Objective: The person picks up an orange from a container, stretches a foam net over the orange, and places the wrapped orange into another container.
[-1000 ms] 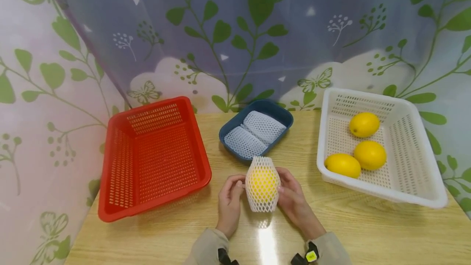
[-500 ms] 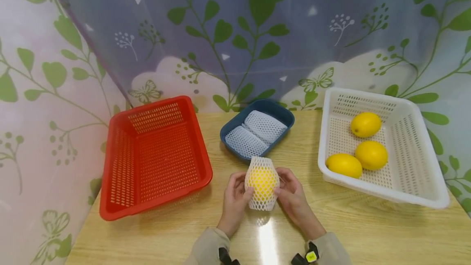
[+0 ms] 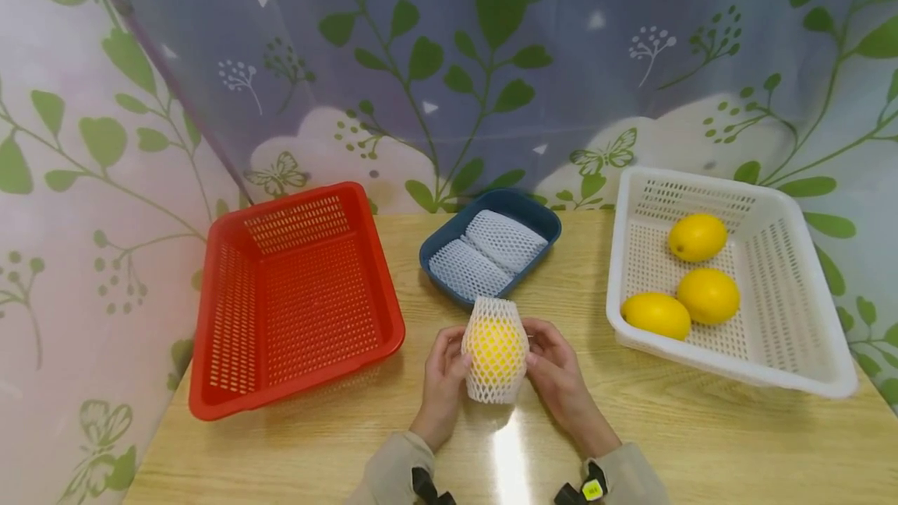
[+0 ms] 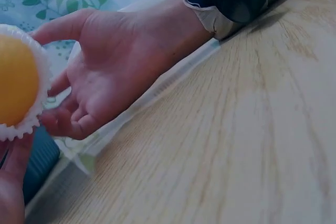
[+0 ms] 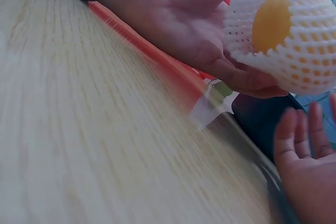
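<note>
In the head view, a yellow lemon (image 3: 495, 351) sits inside a white foam net sleeve (image 3: 493, 309) at the front middle, between the two hands. My left hand (image 3: 442, 392) holds its left side, thumb toward me and fingers partly hidden behind. On the right side, my right hand (image 3: 564, 380) holds it with thumb and fingers at the net. The net extends past the lemon at both ends. In the right wrist view, the net (image 5: 310, 51) opens around bare lemon skin (image 5: 273, 22). The left wrist view cuts off part of the lemon (image 4: 16, 80).
Behind the hands, a dark blue tray (image 3: 543, 220) holds folded white foam nets (image 3: 505, 240). A red basket (image 3: 298, 380) stands on the left. On the right, a white basket (image 3: 737, 369) contains three lemons (image 3: 707, 296). A patterned curtain backs the wooden table (image 3: 337, 443).
The left thumb came onto the lemon's front half a second ago and now lies at its left edge. The netted lemon has shifted slightly left. Baskets and tray stay in place.
</note>
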`<state>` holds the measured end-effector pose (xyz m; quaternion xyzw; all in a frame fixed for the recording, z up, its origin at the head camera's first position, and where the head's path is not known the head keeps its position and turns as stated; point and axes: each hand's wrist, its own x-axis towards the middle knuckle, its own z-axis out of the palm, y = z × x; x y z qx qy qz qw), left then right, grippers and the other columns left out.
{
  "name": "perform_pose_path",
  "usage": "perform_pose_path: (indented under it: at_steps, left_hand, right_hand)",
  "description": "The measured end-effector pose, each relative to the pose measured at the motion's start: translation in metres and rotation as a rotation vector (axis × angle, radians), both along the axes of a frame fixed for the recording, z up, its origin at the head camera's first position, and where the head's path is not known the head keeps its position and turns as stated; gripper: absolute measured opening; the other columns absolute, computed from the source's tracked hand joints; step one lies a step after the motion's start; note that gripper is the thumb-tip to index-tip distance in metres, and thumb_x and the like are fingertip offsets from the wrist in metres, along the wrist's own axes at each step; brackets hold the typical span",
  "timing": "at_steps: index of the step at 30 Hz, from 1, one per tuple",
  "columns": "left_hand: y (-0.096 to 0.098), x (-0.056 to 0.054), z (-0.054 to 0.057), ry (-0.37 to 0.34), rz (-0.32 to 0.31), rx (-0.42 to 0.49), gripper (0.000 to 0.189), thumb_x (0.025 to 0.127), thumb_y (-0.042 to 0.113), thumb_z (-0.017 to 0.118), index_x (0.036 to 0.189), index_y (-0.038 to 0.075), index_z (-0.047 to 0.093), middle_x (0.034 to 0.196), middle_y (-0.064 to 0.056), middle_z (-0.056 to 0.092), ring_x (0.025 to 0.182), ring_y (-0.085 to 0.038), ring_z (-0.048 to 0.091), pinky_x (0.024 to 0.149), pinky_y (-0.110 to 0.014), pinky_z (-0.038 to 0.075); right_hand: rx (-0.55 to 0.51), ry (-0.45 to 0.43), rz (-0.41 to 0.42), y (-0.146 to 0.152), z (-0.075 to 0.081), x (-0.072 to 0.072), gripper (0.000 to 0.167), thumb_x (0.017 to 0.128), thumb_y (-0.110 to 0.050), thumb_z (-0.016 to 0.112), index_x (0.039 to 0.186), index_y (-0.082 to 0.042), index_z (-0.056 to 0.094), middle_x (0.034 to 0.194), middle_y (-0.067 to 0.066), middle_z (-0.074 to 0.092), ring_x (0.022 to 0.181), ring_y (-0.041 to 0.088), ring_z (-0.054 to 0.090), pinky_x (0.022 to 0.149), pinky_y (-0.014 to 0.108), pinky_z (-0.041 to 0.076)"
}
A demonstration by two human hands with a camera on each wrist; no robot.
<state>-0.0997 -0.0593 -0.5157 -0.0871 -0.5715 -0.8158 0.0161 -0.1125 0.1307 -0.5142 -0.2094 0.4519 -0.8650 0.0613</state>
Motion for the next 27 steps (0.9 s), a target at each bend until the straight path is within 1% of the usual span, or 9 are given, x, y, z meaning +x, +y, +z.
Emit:
perform_pose_path:
  at_steps: [3,5,10,12,14,18,21,23,27]
  left_hand:
    - [0.0009,0.0004,0.0017,-0.012,-0.036,0.048,0.045,0.092,0.015,0.054,0.132,-0.002,0.045,0.123,-0.013,0.059,0.112,-0.022,0.058,0.092,-0.033,0.05]
    - [0.0016,0.0003,0.0019,-0.013,-0.046,0.056,0.046,0.092,0.015,0.054,0.133,-0.002,0.044,0.127,-0.013,0.057,0.115,-0.023,0.057,0.095,-0.033,0.049]
    - [0.0021,-0.0005,0.0008,0.026,0.009,0.024,0.046,0.093,0.011,0.056,0.134,-0.005,0.043,0.131,-0.014,0.053,0.121,-0.024,0.054,0.101,-0.032,0.045]
    - [0.0018,-0.0002,0.0003,0.056,0.032,0.015,0.044,0.094,0.007,0.057,0.133,-0.007,0.043,0.129,-0.014,0.054,0.119,-0.024,0.054,0.101,-0.031,0.045]
    - [0.0013,0.0003,0.0001,0.083,0.04,0.006,0.041,0.094,0.004,0.057,0.131,-0.009,0.044,0.128,-0.014,0.054,0.117,-0.024,0.055,0.101,-0.031,0.045]
    - [0.0003,0.0009,0.0003,0.112,0.044,-0.021,0.036,0.096,0.0,0.056,0.128,-0.011,0.045,0.126,-0.014,0.055,0.115,-0.024,0.056,0.1,-0.031,0.046]
    - [-0.0005,0.001,0.0003,0.109,0.041,-0.056,0.033,0.097,0.001,0.054,0.128,-0.008,0.048,0.126,-0.015,0.055,0.115,-0.025,0.056,0.1,-0.031,0.046]
    - [-0.0014,0.0011,0.0002,0.119,0.034,-0.085,0.031,0.098,0.002,0.05,0.128,-0.005,0.05,0.127,-0.015,0.055,0.116,-0.027,0.056,0.1,-0.031,0.046]
    - [-0.0026,0.0008,-0.0012,0.168,0.015,-0.116,0.033,0.099,0.008,0.044,0.129,-0.002,0.051,0.128,-0.018,0.055,0.117,-0.03,0.054,0.099,-0.031,0.046]
  right_hand:
    - [0.01,-0.013,0.048,0.001,0.0018,0.0002,0.044,0.096,0.006,0.038,0.137,-0.005,0.05,0.132,0.006,0.054,0.116,0.015,0.053,0.096,0.028,0.047]
    - [0.002,-0.01,0.059,0.0015,0.002,-0.0002,0.044,0.096,0.005,0.039,0.137,-0.005,0.05,0.134,0.006,0.053,0.118,0.016,0.053,0.098,0.029,0.047]
    - [-0.023,-0.019,0.008,0.0012,0.0013,-0.0009,0.041,0.094,0.005,0.051,0.133,-0.005,0.052,0.133,0.007,0.051,0.115,0.017,0.055,0.096,0.028,0.048]
    - [-0.023,-0.04,-0.004,0.0009,0.0014,-0.0003,0.038,0.094,0.003,0.053,0.131,-0.006,0.053,0.131,0.006,0.05,0.114,0.017,0.055,0.096,0.028,0.049]
    - [-0.024,-0.048,-0.012,0.0009,0.0013,0.0,0.037,0.094,0.003,0.054,0.129,-0.007,0.053,0.13,0.006,0.05,0.114,0.017,0.055,0.095,0.027,0.049]
    - [-0.031,-0.036,-0.027,0.001,0.0008,0.0002,0.036,0.094,0.004,0.055,0.128,-0.006,0.054,0.13,0.007,0.05,0.113,0.018,0.055,0.094,0.027,0.049]
    - [-0.029,-0.031,-0.041,0.0008,0.0008,0.0005,0.036,0.094,0.004,0.056,0.128,-0.005,0.054,0.13,0.008,0.05,0.113,0.018,0.055,0.093,0.027,0.05]
    - [-0.029,-0.03,-0.054,0.0004,0.0009,0.0008,0.036,0.093,0.004,0.056,0.128,-0.005,0.055,0.13,0.008,0.051,0.112,0.017,0.056,0.093,0.026,0.05]
    - [-0.033,-0.022,-0.079,-0.0002,-0.0005,-0.0001,0.036,0.093,0.006,0.055,0.128,-0.004,0.054,0.13,0.008,0.051,0.113,0.018,0.056,0.093,0.026,0.05]
